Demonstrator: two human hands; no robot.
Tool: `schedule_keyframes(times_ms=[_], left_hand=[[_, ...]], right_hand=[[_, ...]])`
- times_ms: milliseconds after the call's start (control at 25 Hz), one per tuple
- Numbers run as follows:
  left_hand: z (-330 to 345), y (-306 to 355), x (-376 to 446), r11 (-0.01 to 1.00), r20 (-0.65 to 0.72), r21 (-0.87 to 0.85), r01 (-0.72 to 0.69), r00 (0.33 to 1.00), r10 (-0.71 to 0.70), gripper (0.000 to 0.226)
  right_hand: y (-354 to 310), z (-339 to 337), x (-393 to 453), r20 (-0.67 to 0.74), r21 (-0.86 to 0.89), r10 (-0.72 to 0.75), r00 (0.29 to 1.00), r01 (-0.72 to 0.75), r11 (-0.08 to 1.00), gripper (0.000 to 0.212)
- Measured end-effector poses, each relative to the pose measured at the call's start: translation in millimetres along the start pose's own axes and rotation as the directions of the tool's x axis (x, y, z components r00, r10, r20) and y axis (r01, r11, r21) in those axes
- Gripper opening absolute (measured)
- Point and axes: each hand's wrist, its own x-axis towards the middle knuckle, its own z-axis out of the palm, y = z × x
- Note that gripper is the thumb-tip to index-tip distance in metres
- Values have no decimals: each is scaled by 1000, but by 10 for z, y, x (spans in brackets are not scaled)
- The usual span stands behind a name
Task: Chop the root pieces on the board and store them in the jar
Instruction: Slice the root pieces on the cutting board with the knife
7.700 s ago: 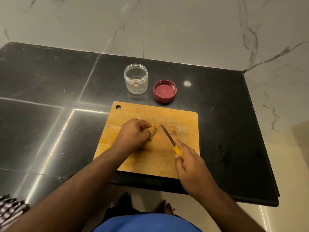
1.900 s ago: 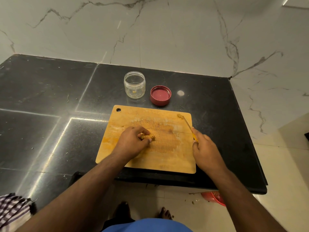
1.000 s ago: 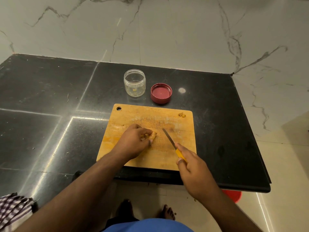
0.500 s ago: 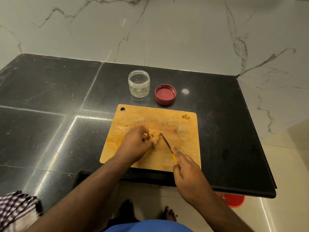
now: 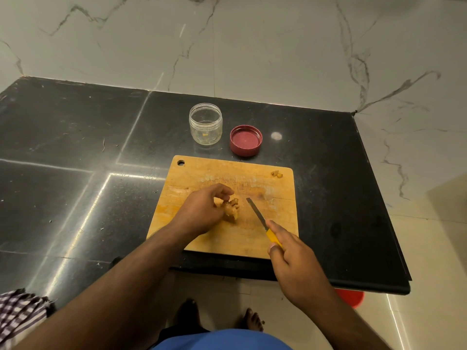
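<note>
One black polished stone counter (image 5: pixel 75 137), set against a white veined marble wall (image 5: pixel 252 46); one pale wooden cutting board (image 5: pixel 202 173) with a hanging hole in its far left corner, lying at the counter's near edge; left hand (image 5: pixel 202 210) resting mid-board, fingers curled loosely about a knobbly tan root piece (image 5: pixel 231 208); right hand (image 5: pixel 293 258) at the board's near right corner, fingers clamped on a small yellow-handled knife (image 5: pixel 262 223), blade pointing away just right of the root; one clear round plastic jar (image 5: pixel 205 127), upright beyond the board, a yellow scrap at its bottom; one maroon round lid (image 5: pixel 246 140), upturned just right of the jar; few chopped bits (image 5: pixel 276 174) at the board's far right corner.
</note>
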Motion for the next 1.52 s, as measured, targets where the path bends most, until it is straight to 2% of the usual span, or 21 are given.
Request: schedule_keyframes(times_ms=[160, 280, 560, 840, 1520], left_hand=[[12, 34, -3, 1000, -30, -5, -31, 999, 31, 40], [69, 27, -58, 1000, -70, -21, 4, 998, -6, 43], [61, -36, -104, 999, 81, 44, 9, 997, -13, 61], [113, -6, -20, 998, -44, 63, 20, 999, -18, 59], [172, -49, -28, 996, -87, 81, -20, 996, 27, 57]], right_hand=[[10, 24, -26, 23, -14, 4, 1000, -3, 1000, 50], [14, 47, -70, 30, -18, 4, 1000, -3, 1000, 50], [18, 46, -84, 12, -8, 2, 1000, -2, 1000, 50], [-45, 61, -10, 0, -35, -16, 1000, 16, 999, 50], [-253, 177, 258, 70, -192, -74, 995, 87, 978, 52]])
